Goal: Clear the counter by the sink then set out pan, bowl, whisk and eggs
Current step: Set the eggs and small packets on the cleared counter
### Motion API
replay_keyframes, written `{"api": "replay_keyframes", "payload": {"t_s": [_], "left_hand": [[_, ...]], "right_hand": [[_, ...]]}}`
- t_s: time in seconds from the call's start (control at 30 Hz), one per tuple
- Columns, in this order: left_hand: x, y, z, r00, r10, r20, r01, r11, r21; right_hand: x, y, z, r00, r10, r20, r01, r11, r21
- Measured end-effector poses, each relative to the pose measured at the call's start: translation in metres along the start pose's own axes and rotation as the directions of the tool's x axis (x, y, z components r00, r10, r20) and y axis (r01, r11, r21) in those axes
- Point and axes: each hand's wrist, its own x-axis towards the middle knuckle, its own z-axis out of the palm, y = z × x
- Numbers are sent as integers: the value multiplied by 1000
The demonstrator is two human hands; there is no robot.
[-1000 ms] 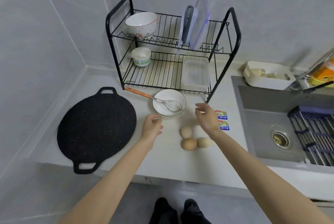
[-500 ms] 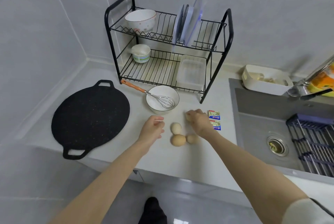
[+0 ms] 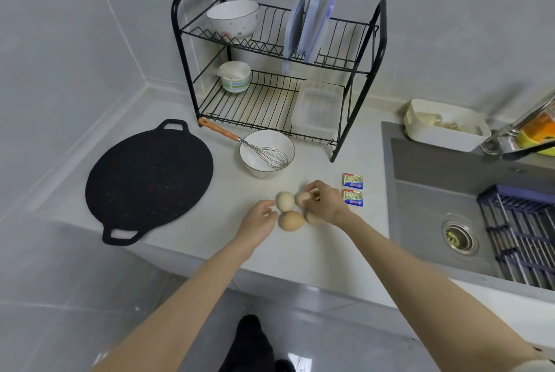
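On counter [image 3: 300,248], back from edge: right grip [image 3: 326,205] pinches egg [image 3: 301,198]; left grip [image 3: 258,220] slack, empty.

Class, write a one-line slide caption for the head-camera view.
Right hand holds an egg among three others on the counter, left hand poised beside them; whisk in bowl, pan alongside.

Bright, even overhead light; soft shadows on the counter [image 3: 186,251]; wide-angle bending at the edges; slightly soft focus.
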Motion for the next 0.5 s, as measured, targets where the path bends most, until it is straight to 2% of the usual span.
{"api": "replay_keyframes", "payload": {"t_s": [0.3, 0.5], "left_hand": [[14, 2, 12, 994, 31, 106, -33, 999, 17], [26, -6, 21, 992, 62, 109, -70, 995, 72]], "right_hand": [[-4, 8, 3, 999, 33, 8, -33, 999, 21], [-13, 17, 11, 1000, 2, -28, -1, 998, 62]]}}
